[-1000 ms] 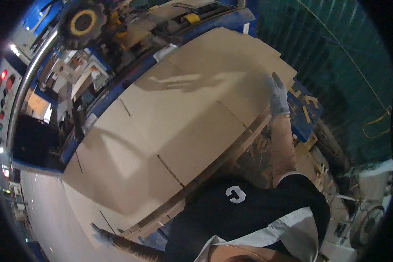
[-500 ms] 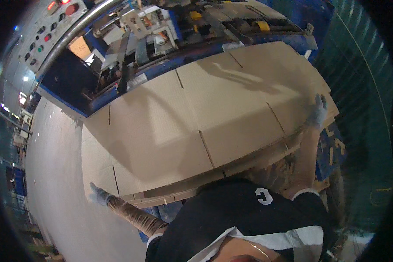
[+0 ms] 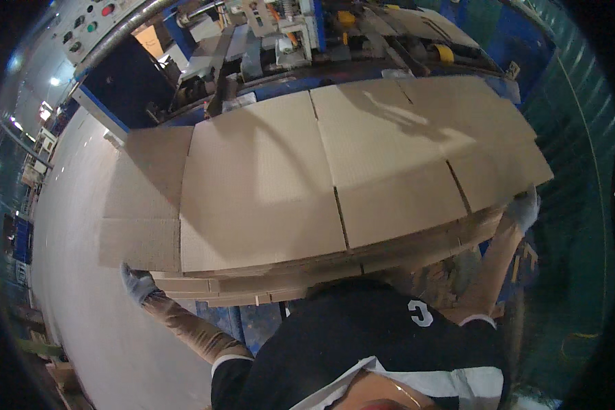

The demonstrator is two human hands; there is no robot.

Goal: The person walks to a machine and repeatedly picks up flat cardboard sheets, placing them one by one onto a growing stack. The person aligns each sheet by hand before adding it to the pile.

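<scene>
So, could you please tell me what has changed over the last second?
The right hand has moved from over the right end of the cardboard sheet to its near right corner; whether it grips there is unclear. The camera view has also turned. The left hand stays by the near left corner, and the cardboard sheet still lies beside the blue machine.

black shirt (image 3: 348, 335) | one white block character (image 3: 420, 313) — tilted, on its right side

A factory floor, shown by machinery (image 3: 280, 61) and control panel (image 3: 82, 24).
</scene>
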